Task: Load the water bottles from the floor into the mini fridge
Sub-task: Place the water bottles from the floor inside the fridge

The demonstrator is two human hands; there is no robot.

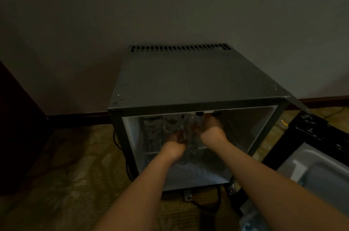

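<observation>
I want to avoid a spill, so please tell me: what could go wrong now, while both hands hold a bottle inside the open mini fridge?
The clear plastic water bottle gripped by the left hand and right hand may bump the clear bottles standing close at its left inside the grey metal mini fridge and tip them. The interior is dim, so setting it down upright may be hard to judge.

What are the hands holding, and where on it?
Both hands appear to grip a clear water bottle inside the mini fridge: left hand on its left side, right hand on its right side.
</observation>
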